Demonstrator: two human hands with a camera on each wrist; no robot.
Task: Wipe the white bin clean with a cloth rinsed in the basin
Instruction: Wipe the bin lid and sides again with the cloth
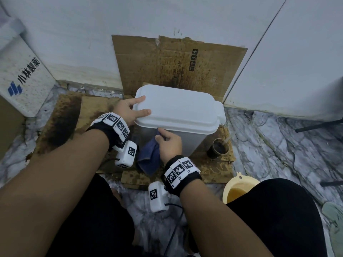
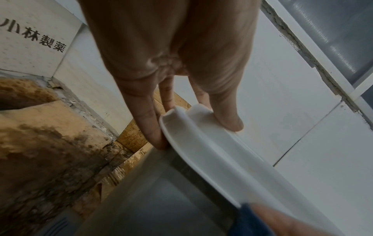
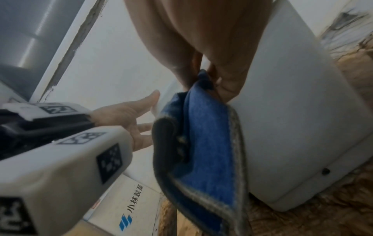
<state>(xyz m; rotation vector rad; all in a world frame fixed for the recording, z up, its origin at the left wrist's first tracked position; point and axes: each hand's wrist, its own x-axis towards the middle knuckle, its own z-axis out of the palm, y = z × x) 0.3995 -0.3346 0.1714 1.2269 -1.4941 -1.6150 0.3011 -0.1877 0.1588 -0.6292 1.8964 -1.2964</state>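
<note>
Cardboard (image 1: 178,67), stained brown, covers the floor and leans on the far wall in the head view, and the white bin (image 1: 178,115) stands on it with its lid closed. The left hand (image 1: 128,110) lies on the lid's left corner, thumb and forefinger stretched flat across the top. The right hand (image 1: 169,143) pinches a blue cloth (image 1: 149,156) against the bin's near side just under the lid rim; the cloth hangs down loose. A dark cup (image 1: 219,148) with a straw stands just right of the bin on the cardboard. A yellow basin (image 1: 239,190) of brownish water sits near right, partly hidden by a knee. A white box (image 1: 24,75) with printed characters leans at far left.

From the left wrist, the straight fingers (image 2: 226,111) bracket the lid's edge (image 2: 201,143), some on top and one below the rim. The cloth's blue corner (image 2: 248,223) shows at the bottom, blurred.

From the right wrist, the thumb and fingers (image 3: 228,84) clamp the cloth's (image 3: 207,143) top fold, which drapes against the bin's wall (image 3: 292,127). The left hand (image 3: 125,115) appears beyond it, fingers spread, with the printed box (image 3: 129,212) below.
</note>
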